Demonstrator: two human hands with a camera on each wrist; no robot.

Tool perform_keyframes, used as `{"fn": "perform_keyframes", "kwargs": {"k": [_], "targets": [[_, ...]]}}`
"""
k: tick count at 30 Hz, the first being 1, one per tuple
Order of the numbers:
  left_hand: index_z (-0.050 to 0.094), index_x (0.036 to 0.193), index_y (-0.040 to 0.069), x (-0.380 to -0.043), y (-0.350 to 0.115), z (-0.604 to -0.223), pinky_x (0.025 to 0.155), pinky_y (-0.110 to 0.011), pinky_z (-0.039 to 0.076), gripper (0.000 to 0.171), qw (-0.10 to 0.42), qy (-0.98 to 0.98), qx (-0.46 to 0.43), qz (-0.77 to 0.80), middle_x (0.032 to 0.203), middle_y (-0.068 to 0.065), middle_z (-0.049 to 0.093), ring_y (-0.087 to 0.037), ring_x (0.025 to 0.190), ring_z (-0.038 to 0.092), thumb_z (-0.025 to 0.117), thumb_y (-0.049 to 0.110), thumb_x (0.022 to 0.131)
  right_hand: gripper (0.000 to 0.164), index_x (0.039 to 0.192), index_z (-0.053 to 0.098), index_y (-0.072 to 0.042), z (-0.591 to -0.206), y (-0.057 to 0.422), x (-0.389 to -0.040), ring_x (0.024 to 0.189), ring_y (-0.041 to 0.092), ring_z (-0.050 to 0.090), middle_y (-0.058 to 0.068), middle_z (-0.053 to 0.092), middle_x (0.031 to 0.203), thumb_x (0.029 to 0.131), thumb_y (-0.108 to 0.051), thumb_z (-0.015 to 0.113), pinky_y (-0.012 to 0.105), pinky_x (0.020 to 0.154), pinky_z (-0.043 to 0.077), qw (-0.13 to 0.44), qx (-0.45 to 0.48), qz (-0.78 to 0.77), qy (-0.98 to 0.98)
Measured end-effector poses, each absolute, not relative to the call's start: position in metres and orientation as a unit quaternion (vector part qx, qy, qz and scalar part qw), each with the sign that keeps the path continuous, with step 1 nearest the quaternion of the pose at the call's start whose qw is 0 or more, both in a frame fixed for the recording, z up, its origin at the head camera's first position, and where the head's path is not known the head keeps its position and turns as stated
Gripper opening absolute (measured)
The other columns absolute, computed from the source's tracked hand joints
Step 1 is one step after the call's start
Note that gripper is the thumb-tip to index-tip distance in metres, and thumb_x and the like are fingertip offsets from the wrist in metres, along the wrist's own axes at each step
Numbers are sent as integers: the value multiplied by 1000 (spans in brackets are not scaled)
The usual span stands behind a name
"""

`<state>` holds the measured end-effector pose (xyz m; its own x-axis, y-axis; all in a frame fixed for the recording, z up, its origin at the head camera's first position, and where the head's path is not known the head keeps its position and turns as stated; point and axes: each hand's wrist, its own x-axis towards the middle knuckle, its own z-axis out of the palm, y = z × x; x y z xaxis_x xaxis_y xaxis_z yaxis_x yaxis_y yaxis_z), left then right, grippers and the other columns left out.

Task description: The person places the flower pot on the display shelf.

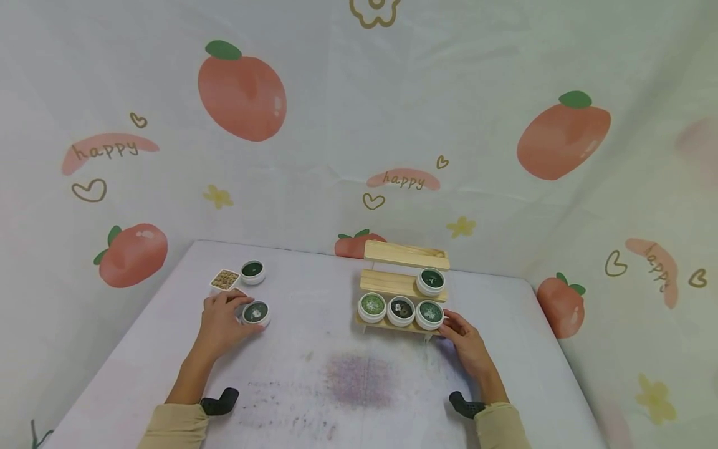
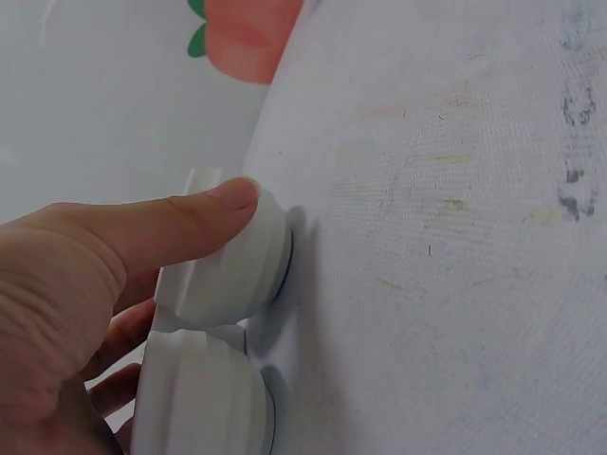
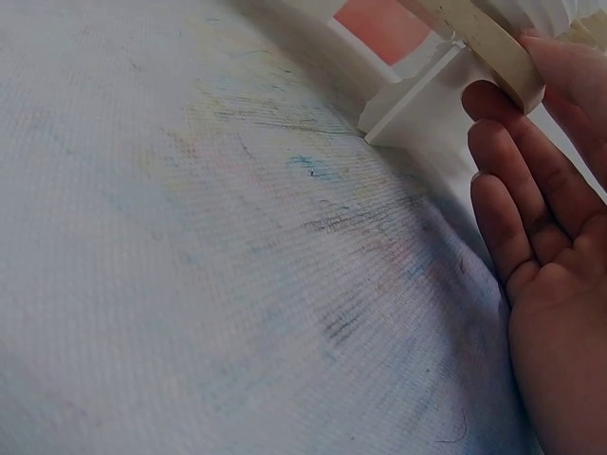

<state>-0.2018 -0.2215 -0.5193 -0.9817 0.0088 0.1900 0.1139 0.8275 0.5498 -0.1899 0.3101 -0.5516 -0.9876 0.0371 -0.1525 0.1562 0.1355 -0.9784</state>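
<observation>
My left hand (image 1: pixel 221 321) holds a small round white pot (image 1: pixel 256 313) with dark green contents, thumb along its near side and fingers on the far side. In the left wrist view the thumb presses the white wall of this pot (image 2: pixel 228 275). My right hand (image 1: pixel 468 346) is at the front right end of a tiered wooden rack (image 1: pixel 387 282). Seen from the right wrist, thumb and forefinger pinch the end of the wooden shelf (image 3: pixel 503 66). Three white pots line the front shelf, the right one (image 1: pixel 429 315) close beside my fingers. Another pot (image 1: pixel 431 282) stands on the middle shelf.
Behind my left hand stand a square white dish (image 1: pixel 225 280) of tan bits and a white pot (image 1: pixel 253 272) with dark green contents. The rack's top shelf (image 1: pixel 406 254) is bare wood. A printed cloth backdrop (image 1: pixel 314 187) rises behind the stained white table (image 1: pixel 303 374).
</observation>
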Motion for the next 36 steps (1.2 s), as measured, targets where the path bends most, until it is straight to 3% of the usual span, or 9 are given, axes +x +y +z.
{"fn": "perform_keyframes", "kwargs": {"k": [11, 18, 25, 31, 34, 36], "targets": [[65, 129, 0, -204, -223, -505, 96, -62, 33, 66, 81, -931, -10, -357, 136, -28, 56, -49, 126, 37, 91, 26, 74, 53, 145, 49, 1, -550, 310, -190, 100, -1, 64, -19, 69, 102, 98, -12, 68, 14, 89, 52, 47, 69, -649, 757], [58, 138, 0, -205, -219, -490, 103, -62, 41, 70, 66, -912, -6, -404, 139, -29, 57, -47, 131, 44, 88, 24, 79, 52, 145, 49, 1, -551, 310, -190, 101, -1, 64, -18, 69, 102, 98, -12, 67, 14, 89, 52, 47, 69, -650, 756], [53, 141, 3, -207, -213, -477, 102, -55, 50, 72, 56, -897, -6, -438, 138, -26, 60, -43, 124, 59, 86, 24, 81, 53, 146, 49, 1, -552, 311, -190, 102, -1, 64, -18, 68, 104, 98, -13, 67, 14, 89, 52, 47, 68, -647, 758], [51, 142, 3, -210, -203, -471, 105, -58, 51, 72, 68, -877, -26, -475, 138, -24, 56, -45, 127, 58, 87, 19, 81, 43, 140, 54, -3, -553, 311, -190, 100, -1, 64, -19, 70, 103, 99, -9, 65, 14, 89, 52, 42, 57, -657, 750], [53, 140, 4, -212, -197, -470, 100, -35, 57, 71, 87, -873, -38, -478, 136, -20, 56, -40, 123, 59, 88, 17, 80, 44, 141, 54, -2, -552, 311, -190, 100, -2, 64, -19, 70, 102, 99, -7, 65, 14, 88, 52, 42, 56, -659, 749], [54, 140, 4, -213, -193, -469, 95, -16, 52, 71, 91, -870, -44, -482, 136, -18, 56, -35, 122, 59, 88, 17, 80, 49, 144, 50, 1, -551, 311, -191, 101, -2, 64, -20, 69, 102, 99, -9, 66, 14, 89, 52, 46, 59, -656, 751]]}}
